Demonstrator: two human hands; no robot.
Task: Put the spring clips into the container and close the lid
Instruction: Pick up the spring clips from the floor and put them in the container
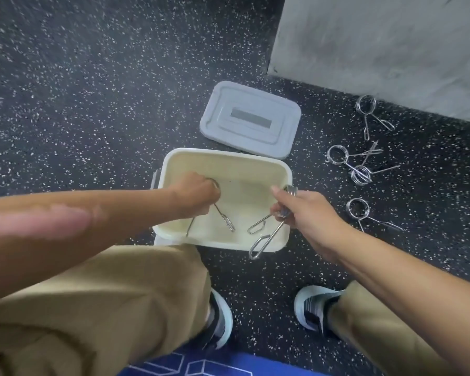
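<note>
A cream plastic container [244, 164] stands open on the speckled black floor. Inside it, my left hand [194, 191] is shut on a metal spring clip [223, 218] whose two handles point down toward me. At the container's right rim my right hand [307, 210] grips a second spring clip [266, 237]; its handles hang over the front right corner. The grey lid [251, 119] lies flat on the floor just behind the container. Several more spring clips lie loose on the floor to the right: one [369, 112] near the wall, two tangled [356, 164], one nearest [364, 213].
A grey wall [391, 50] rises at the back right, close behind the loose clips. My knees in tan trousers and two shoes [315, 308] sit in front of the container. A blue mat [215, 365] lies at the bottom edge.
</note>
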